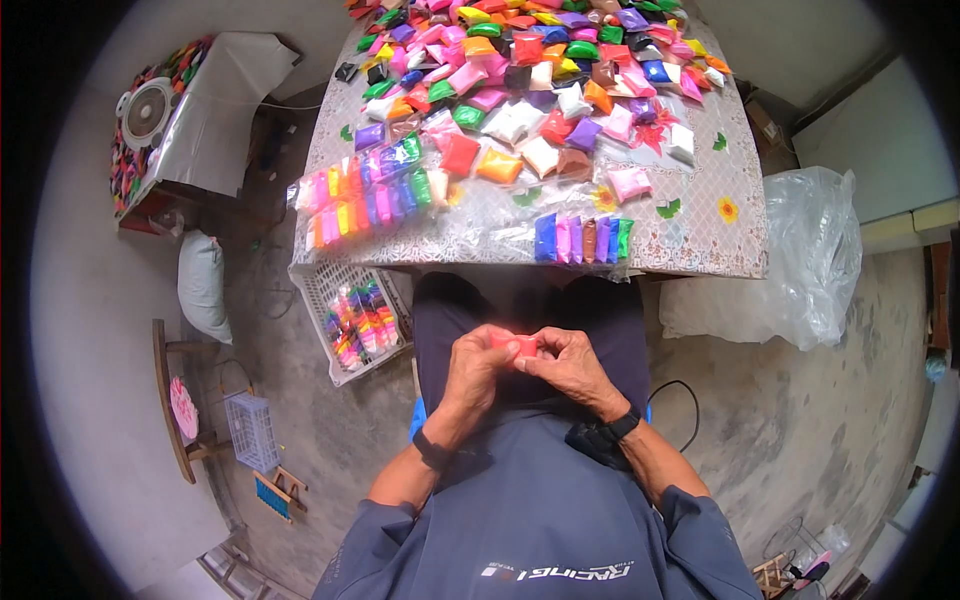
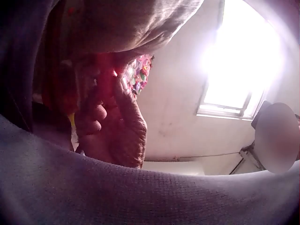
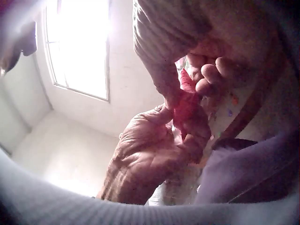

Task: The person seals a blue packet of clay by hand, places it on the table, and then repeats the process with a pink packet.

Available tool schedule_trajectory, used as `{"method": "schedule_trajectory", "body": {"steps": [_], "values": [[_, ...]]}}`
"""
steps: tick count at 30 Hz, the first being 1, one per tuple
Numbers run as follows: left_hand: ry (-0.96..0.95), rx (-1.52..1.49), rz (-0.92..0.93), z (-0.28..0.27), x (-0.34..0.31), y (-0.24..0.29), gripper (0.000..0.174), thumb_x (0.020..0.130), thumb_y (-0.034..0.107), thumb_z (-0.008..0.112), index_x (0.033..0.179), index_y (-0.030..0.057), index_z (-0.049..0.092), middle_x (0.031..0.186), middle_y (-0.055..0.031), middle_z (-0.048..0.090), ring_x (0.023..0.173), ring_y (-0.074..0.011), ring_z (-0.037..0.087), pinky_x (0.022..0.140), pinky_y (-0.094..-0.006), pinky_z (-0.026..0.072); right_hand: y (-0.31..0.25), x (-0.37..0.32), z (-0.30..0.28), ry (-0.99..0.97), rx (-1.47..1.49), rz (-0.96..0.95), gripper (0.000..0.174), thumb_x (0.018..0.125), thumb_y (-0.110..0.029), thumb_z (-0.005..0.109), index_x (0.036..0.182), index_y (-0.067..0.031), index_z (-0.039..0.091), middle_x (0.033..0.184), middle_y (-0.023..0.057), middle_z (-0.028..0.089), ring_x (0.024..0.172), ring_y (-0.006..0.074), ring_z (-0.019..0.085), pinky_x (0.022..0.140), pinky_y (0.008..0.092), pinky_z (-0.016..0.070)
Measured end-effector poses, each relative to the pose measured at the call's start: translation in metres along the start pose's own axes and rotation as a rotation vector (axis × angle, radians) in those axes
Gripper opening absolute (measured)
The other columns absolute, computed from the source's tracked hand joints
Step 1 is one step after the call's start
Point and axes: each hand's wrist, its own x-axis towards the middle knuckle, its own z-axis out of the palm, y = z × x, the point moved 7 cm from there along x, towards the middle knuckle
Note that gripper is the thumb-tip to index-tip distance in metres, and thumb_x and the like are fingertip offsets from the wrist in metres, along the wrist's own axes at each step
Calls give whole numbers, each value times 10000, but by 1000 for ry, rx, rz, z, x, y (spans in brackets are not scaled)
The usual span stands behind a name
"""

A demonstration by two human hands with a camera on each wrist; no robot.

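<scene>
Over the lap in the head view, my left hand (image 1: 474, 372) and right hand (image 1: 572, 366) meet on a small coral-red packet (image 1: 525, 344). Each hand pinches one side of it between thumb and fingers. In the right wrist view the red packet (image 3: 186, 110) shows between the fingertips of both hands, its wrapping creased near the top. Backlight darkens the left wrist view, where the packet is a dim red patch (image 2: 107, 77) partly hidden by fingers. The packet looks soft and resembles the colourful packets on the table.
Ahead stands a table with a lace-patterned cloth (image 1: 700, 225), heaped with colourful packets (image 1: 530, 50). Near its front edge lie bagged rows of packets (image 1: 375, 200) and a shorter row (image 1: 583, 240). A white crate (image 1: 335, 320) holds more packets at the left. Clear plastic sheeting (image 1: 770, 260) stands right.
</scene>
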Motion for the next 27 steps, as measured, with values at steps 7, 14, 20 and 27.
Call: {"method": "schedule_trajectory", "body": {"steps": [7, 14, 20, 27], "values": [[-23, -1, 8, 5, 2, -4, 119, 862, 59, 729, 918, 7, 638, 872, -103, 712, 717, -142, 659, 660, -259, 540, 16, 3, -8, 61, -174, 2, 194, 848, -146, 741, 888, 43, 719, 750, 33, 696, 708, 46, 573, 617, 257, 475], [-33, 65, 5, 2, 4, -7, 157, 858, 77, 733, 956, -16, 652, 863, -103, 715, 742, -147, 673, 696, -250, 534, 24, 8, -9, 76, -91, -25, 173, 866, -135, 711, 882, 36, 723, 721, 32, 692, 694, 51, 578, 602, 259, 467], [-44, 107, 40, 1, 3, 2, 164, 849, 64, 721, 973, -23, 658, 890, -106, 719, 781, -149, 673, 741, -260, 533, 27, 9, -5, 47, 5, -83, 171, 888, -131, 700, 938, 29, 731, 763, 21, 702, 728, 46, 581, 636, 259, 482], [-61, 82, 2, 8, 1, 6, 183, 857, 67, 717, 1006, -19, 653, 900, -90, 715, 780, -132, 655, 745, -253, 521, 9, 5, -11, 66, -136, -64, 181, 906, -139, 663, 930, 27, 733, 703, 16, 662, 701, 50, 561, 621, 261, 467]]}}
